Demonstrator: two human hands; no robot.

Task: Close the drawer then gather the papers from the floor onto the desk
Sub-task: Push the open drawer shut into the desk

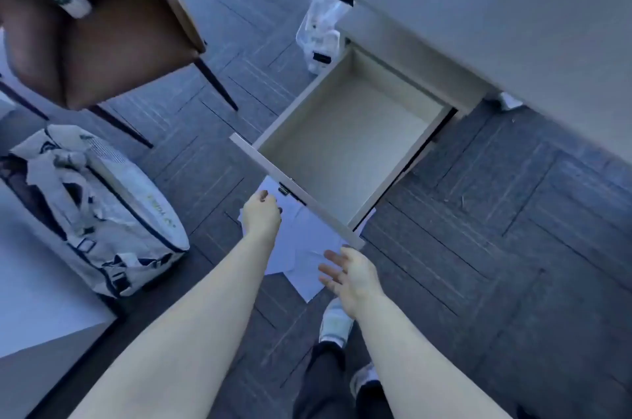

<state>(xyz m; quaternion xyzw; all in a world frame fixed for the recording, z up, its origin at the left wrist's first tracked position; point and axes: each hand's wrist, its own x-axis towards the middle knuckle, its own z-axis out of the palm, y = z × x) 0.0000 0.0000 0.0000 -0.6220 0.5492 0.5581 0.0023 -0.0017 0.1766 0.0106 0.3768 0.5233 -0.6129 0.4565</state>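
With the empty drawer [345,148] pulled fully out just ahead of both empty hands, left hand [261,213] loosely curled, right hand [349,276] spread open, a lopsided shove could jam it, and the papers [301,254] lying beneath both palms could slip underfoot.

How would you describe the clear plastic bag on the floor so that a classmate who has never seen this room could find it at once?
Start at the pale desk and its open, empty drawer. Follow the drawer's far side back to the desk's corner: the clear plastic bag stands there on the dark floor. It is see-through and crinkled, unlike the flat white papers and the opaque printed bag beside the chair.
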